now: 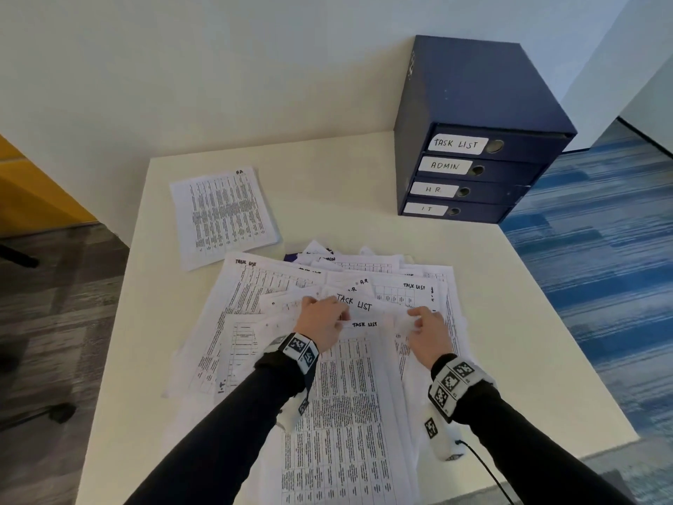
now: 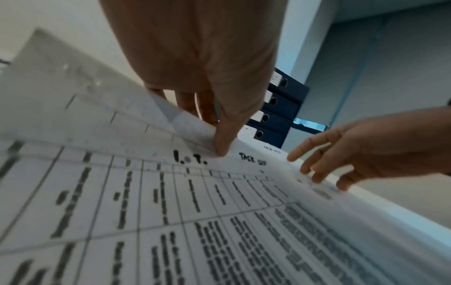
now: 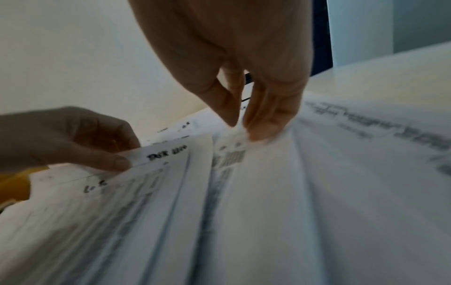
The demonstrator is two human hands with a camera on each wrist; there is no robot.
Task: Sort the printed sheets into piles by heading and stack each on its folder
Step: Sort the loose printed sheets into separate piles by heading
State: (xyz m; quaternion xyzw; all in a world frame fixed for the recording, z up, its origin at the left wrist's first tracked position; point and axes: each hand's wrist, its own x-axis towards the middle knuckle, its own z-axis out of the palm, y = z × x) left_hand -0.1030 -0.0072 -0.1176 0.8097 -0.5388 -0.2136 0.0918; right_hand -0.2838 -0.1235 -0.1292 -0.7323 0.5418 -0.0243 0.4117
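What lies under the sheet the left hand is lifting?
Under the lifted sheet pinched by the left hand lies a printed table sheet headed I.T.. Its own underside and deeper layers stay hidden.

A right hand (image 3: 231,63) hung over a spread of printed sheets (image 3: 268,212), thumb and fingertips (image 3: 263,131) drawn together on the top edge of one blurred page. At lower left, the left hand (image 3: 68,138) pinched the upper corner of a sheet (image 3: 161,160) bearing a handwritten heading, too smeared to read with certainty. A pale wall (image 3: 73,48) rose behind, a dark blue edge (image 3: 321,38) stood upright at upper right, and something yellow (image 3: 14,185) showed at far left.
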